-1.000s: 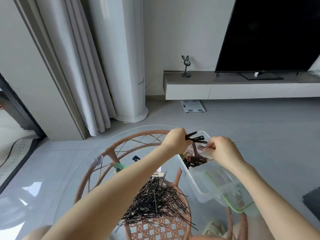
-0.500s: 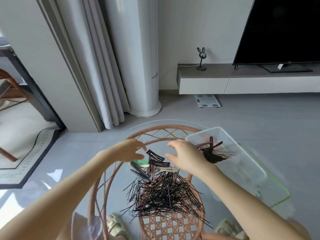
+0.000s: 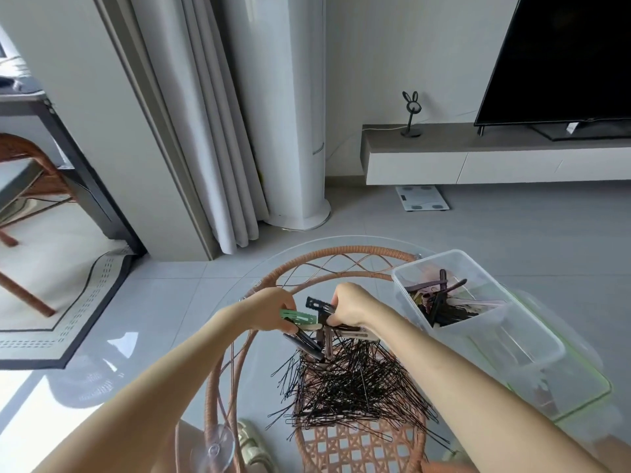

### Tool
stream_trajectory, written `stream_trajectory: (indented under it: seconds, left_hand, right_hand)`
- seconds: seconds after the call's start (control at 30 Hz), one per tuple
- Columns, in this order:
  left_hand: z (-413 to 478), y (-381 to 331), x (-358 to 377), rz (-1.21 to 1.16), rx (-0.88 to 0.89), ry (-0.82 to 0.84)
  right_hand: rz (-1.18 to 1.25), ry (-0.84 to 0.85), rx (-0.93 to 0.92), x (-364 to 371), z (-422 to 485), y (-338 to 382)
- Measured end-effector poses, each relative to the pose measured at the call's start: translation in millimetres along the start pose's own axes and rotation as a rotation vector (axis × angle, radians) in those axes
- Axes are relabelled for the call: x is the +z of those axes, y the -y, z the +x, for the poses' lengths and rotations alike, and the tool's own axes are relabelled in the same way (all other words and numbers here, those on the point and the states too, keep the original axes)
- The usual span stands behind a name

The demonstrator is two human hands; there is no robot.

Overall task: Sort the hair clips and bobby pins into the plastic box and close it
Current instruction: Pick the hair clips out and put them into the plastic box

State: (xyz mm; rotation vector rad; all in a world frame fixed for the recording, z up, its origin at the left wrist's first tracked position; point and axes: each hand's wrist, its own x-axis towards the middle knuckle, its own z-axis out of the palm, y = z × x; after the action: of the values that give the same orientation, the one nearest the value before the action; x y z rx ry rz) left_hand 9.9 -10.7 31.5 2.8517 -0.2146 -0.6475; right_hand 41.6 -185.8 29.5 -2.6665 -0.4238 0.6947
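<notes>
A clear plastic box [image 3: 532,339] stands at the right of the round glass table; its far compartment holds several dark and pink hair clips [image 3: 440,302]. A big pile of black bobby pins [image 3: 351,384] lies at the table's middle. Just beyond the pile, my left hand [image 3: 273,310] and my right hand [image 3: 348,307] close together on a bunch of loose hair clips [image 3: 314,322]: a green one, a black one, a cream one and darker ones. Both hands pinch the bunch from either side. The box's green-rimmed lid [image 3: 580,401] lies under or beside the box.
The glass top rests on a rattan frame [image 3: 341,252]. On the floor beyond are a white column unit [image 3: 290,131], grey curtains, a bathroom scale [image 3: 422,198], and a low TV bench with a television. A rug and a chair are at the left.
Both hands left the box, came left to the loose clips beyond the bobby pin pile, and have now closed on them. The view has shifted left.
</notes>
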Motion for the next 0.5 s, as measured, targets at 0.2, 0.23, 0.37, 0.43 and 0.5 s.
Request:
stream_trajectory:
  seconds: [0.2,0.23,0.37,0.43,0.5]
  left_hand:
    - [-4,-7,0,0.121,0.008,0.141]
    - [-6,-9,1,0.113,0.013,0.148]
    - [-14,-5,8,0.096,0.020,0.090]
    - [-17,1,12,0.040,0.015,0.020]
    - [-19,5,15,-0.045,0.015,-0.049]
  right_hand:
    - [-0.083,-0.010,-0.014,0,-13,1]
    - [-0.085,-0.016,-0.025,1,-14,1]
    - [0.016,-0.060,-0.091,1,-21,-1]
    - [0.081,-0.111,-0.125,-3,-25,-3]
    - [0.139,-0.189,-0.146,-9,-30,-6]
